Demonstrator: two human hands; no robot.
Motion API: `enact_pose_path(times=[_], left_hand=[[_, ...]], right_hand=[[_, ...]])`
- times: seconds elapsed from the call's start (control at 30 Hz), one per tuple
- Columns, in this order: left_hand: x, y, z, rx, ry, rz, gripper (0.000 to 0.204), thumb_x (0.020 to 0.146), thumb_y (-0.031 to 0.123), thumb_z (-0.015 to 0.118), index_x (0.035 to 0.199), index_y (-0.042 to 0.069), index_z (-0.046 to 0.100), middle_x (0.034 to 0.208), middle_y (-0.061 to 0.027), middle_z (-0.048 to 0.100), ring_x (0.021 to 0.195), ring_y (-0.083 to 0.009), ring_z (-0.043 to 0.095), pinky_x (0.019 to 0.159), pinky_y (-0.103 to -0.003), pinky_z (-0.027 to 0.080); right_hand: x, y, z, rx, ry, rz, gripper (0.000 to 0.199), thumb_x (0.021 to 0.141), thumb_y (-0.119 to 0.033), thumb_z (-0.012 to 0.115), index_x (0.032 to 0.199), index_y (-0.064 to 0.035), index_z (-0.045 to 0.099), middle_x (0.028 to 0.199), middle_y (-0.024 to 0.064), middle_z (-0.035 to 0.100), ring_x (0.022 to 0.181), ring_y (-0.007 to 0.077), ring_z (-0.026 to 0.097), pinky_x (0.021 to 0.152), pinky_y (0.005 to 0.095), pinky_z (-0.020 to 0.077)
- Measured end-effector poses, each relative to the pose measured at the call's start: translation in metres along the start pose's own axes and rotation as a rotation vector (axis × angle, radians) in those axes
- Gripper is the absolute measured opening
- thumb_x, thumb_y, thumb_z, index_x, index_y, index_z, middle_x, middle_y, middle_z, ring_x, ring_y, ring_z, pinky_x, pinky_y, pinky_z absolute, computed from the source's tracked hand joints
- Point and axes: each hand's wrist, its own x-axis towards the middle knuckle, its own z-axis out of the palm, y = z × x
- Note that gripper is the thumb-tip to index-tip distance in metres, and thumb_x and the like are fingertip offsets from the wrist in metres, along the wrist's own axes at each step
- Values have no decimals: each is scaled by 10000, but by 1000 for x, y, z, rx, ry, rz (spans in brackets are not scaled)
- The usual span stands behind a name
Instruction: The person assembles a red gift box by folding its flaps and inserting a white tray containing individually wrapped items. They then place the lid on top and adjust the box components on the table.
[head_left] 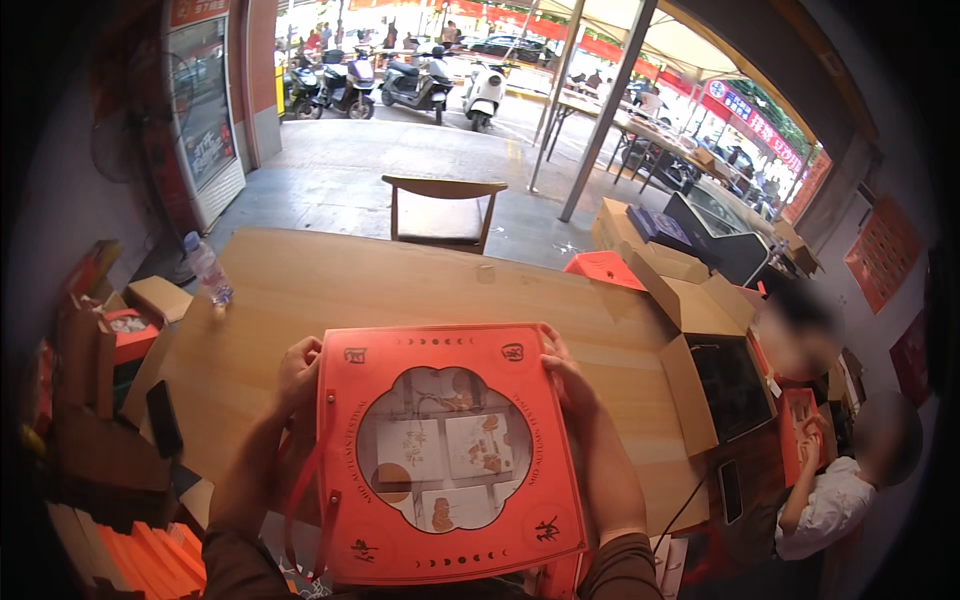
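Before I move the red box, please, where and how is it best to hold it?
Probably grip the red box by both side edges, left hand from the left, right hand from the right: its face is broad, with a flower-shaped window across the middle, so the edges seem safer.

The red gift box (345, 440) hides its own underside and part of the wooden table (300, 265), and the fingertips of the left hand (299, 372) and right hand (568, 378) are out of sight behind its sides. Its window rim covers the outer parts of the white packets (480, 447) inside. Both brown sleeves (620, 572) are cut off at the near edge, as are the orange strips (150, 560) at near left. The table hides the far chair's (445, 186) lower legs; the upper edge crops the far-left glass-door fridge (205, 120). On the right, two people's heads (800, 330) are blurred.
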Motion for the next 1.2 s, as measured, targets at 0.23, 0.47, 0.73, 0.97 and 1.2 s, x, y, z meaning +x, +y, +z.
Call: enact_pose_path(times=[0.23,0.47,0.73,0.97,1.2], left_hand=[[-9,22,-6,-206,-137,-91,327,1060,260,665,1238,-4,589,1070,-106,714,890,-144,716,753,-318,616],[-20,69,-17,-71,-365,-16,735,940,195,766,1577,-4,460,1363,-175,636,1280,-269,654,1098,-427,541],[-25,79,-19,387,-94,497,381,811,75,824,1170,-17,736,1169,-167,753,1256,-310,677,1096,-433,528],[-41,59,10,654,-315,367,227,927,128,724,1129,23,731,830,-139,770,712,-261,767,668,-366,597],[-39,78,11,259,-453,-49,564,1073,256,571,1577,30,459,1198,-230,766,983,-282,777,876,-394,594]], right_hand=[[9,-3,12,-50,7,-28,840,1003,-230,665,1667,-19,196,1643,191,417,1499,272,469,1220,413,454],[21,4,23,40,54,-189,651,1066,-206,537,1619,-28,243,1650,153,408,1493,261,471,1221,407,455],[13,1,15,55,118,-253,642,1053,-228,545,1604,-17,293,1591,153,457,1451,242,507,1202,399,473],[19,-1,-19,103,237,-377,567,1057,-244,531,1551,-2,396,1474,161,563,1350,246,595,1131,403,537],[24,10,-27,130,232,-400,513,1060,-253,525,1500,-5,434,1406,165,582,1291,241,630,1084,398,570]])
